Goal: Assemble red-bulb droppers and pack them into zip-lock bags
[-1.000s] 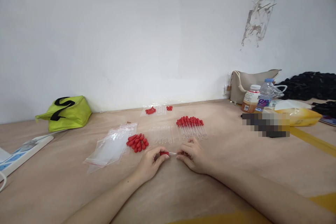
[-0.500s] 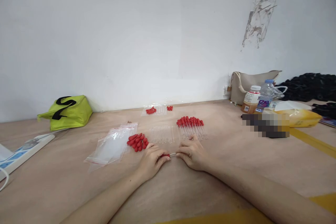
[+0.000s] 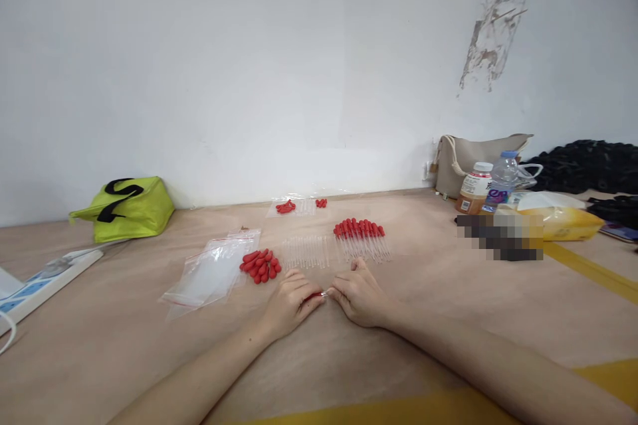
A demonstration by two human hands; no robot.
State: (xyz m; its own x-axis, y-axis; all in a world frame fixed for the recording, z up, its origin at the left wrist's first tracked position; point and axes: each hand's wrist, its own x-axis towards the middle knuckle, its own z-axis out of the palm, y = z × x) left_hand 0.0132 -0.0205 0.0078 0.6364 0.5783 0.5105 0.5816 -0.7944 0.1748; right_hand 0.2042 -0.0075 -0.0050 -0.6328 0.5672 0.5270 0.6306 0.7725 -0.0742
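Between thumb and fingers, my left hand pinches a red rubber bulb. My right hand grips a clear dropper tube, whose end meets the mouth of the bulb; most of the tube is hidden by the fingers. Beyond my left hand lies a pile of loose red bulbs. A row of bare clear tubes lies past both hands. Above my right hand is a row of droppers with red bulbs fitted, tips toward me.
Clear zip bags lie left of the bulbs. Near the wall is another bag with red bulbs. A green bag and a power strip are at left; bottles, a beige bag and a yellow packet at right.
My right hand has moved slightly left toward my left hand. Less of the tube shows between the fingers and the bulb.
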